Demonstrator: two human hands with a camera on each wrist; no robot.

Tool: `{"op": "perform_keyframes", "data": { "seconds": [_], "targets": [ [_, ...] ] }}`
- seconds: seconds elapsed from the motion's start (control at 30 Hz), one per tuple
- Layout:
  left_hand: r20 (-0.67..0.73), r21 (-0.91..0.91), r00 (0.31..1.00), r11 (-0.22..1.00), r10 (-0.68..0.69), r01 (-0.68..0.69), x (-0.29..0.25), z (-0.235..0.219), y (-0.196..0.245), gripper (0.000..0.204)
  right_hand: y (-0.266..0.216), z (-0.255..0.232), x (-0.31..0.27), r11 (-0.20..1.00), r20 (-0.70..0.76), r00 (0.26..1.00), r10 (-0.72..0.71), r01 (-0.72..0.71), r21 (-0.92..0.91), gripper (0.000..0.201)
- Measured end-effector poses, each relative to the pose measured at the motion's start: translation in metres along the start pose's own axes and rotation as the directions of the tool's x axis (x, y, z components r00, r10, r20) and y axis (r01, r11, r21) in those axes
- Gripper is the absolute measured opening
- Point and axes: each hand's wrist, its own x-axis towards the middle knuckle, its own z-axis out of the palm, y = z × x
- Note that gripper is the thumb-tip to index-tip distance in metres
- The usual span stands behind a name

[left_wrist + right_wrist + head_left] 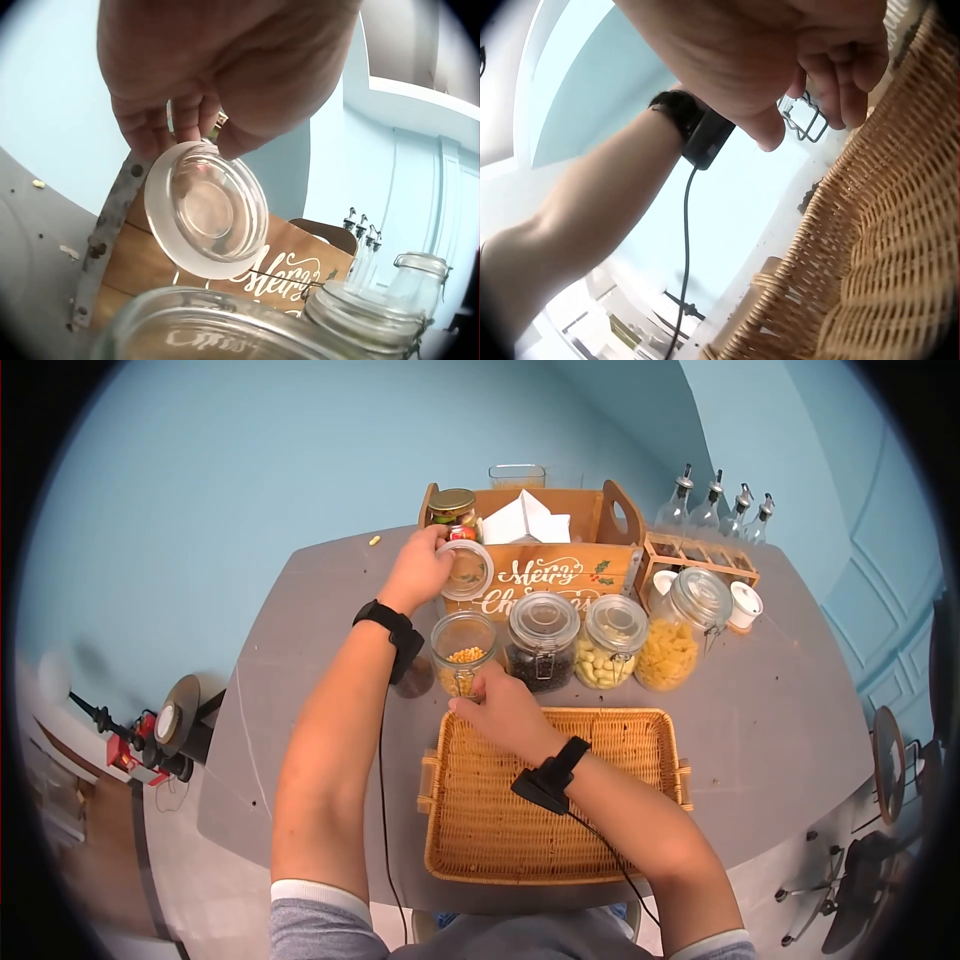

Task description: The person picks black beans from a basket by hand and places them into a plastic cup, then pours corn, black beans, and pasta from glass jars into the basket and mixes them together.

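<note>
My left hand [415,572] pinches the top edge of a round glass lid [208,214], which stands raised and tilted above the rear of an open clip-top jar. Yellow corn kernels [466,656] partly fill that jar [440,638]. At the jar's near side, my right hand [508,712] has its fingers bent around the wire clasp [797,129], with the thumb on the opposite side. Beneath the right hand and wrist lies a wicker tray [560,800] with side handles.
Closed clip-top jars of dark beans [541,660], pale pieces [606,650] and pasta [668,650] stand to the right. Behind are a wooden crate [625,565] holding a gold-lidded jar [452,502], and a small rack [735,555]. Several glass bottles [705,515] stand at the back right.
</note>
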Motion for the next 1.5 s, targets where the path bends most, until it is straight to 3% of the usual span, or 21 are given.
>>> {"op": "perform_keyframes", "data": {
  "seconds": [0.03,0.1,0.13,0.27,0.33,0.37,0.43,0.47,0.53,0.67,0.83,1.07,1.13,1.27,1.47,1.5],
  "targets": [
    [0.005,0.002,1.000,1.000,0.001,-0.001,-0.002,-0.003,-0.001,0.037,0.002,0.003,0.002,0.996,0.006,0.999,0.054,-0.054,0.066,0.034],
    [0.068,0.115,0.978,0.972,0.197,-0.204,-0.011,-0.013,0.004,0.038,0.009,0.012,0.006,0.991,-0.063,0.997,0.047,-0.038,0.131,0.032],
    [0.074,0.116,0.978,0.972,0.195,-0.202,-0.019,-0.019,0.007,0.038,0.013,0.016,0.006,0.982,-0.129,0.991,0.042,-0.017,0.190,0.031],
    [0.304,-0.013,0.909,0.955,0.286,-0.296,-0.053,-0.040,0.024,0.034,0.016,0.018,0.009,0.974,-0.137,0.989,0.061,-0.029,0.225,0.026],
    [0.386,-0.028,0.874,0.951,0.295,-0.309,-0.073,-0.046,0.027,0.035,0.005,0.011,0.009,0.697,0.104,0.964,0.246,-0.251,0.672,0.017],
    [0.410,-0.045,0.848,0.936,0.336,-0.349,-0.083,-0.048,0.029,0.037,0.003,0.008,0.007,0.697,0.104,0.964,0.246,-0.251,0.672,0.017],
    [0.456,-0.111,0.800,0.917,0.390,-0.384,-0.094,-0.051,0.024,0.043,-0.001,0.003,0.003,0.485,0.249,0.934,0.255,-0.346,0.803,0.016],
    [0.459,-0.111,0.798,0.917,0.390,-0.384,-0.099,-0.052,0.025,0.043,-0.006,0.004,0.000,0.483,0.249,0.934,0.256,-0.347,0.804,0.016],
    [0.528,-0.143,0.790,0.950,0.312,-0.279,-0.108,-0.057,0.028,0.046,-0.014,0.006,-0.006,0.132,0.255,0.922,0.292,-0.303,0.944,0.018],
    [0.519,-0.170,0.758,0.917,0.395,-0.362,-0.111,-0.054,0.015,0.047,-0.022,0.009,-0.008,0.129,0.166,0.954,0.251,-0.202,0.971,0.017],
    [0.542,-0.226,0.785,0.952,0.300,-0.208,-0.111,-0.053,0.011,0.035,-0.028,0.006,-0.002,0.218,0.207,0.907,0.368,-0.300,0.929,0.021],
    [0.592,-0.253,0.766,0.960,0.251,-0.119,-0.104,-0.052,0.007,0.030,-0.042,-0.003,0.006,0.156,0.291,0.832,0.473,-0.404,0.902,0.025],
    [0.571,-0.225,0.772,0.958,0.278,-0.178,-0.105,-0.055,0.011,0.028,-0.042,-0.003,0.008,0.207,0.263,0.835,0.483,-0.401,0.892,0.025],
    [0.506,-0.179,0.799,0.946,0.325,-0.271,-0.108,-0.047,0.005,0.026,-0.040,0.000,0.002,0.198,0.250,0.834,0.491,-0.387,0.900,0.018],
    [0.364,-0.162,0.815,0.892,0.451,-0.421,-0.112,-0.035,0.004,0.021,-0.030,0.006,-0.008,0.302,0.171,0.899,0.403,-0.307,0.902,0.015],
    [0.391,-0.116,0.816,0.902,0.426,-0.416,-0.112,-0.036,0.006,0.022,-0.031,0.006,-0.009,0.404,0.125,0.907,0.403,-0.299,0.865,0.016]
  ]
}}
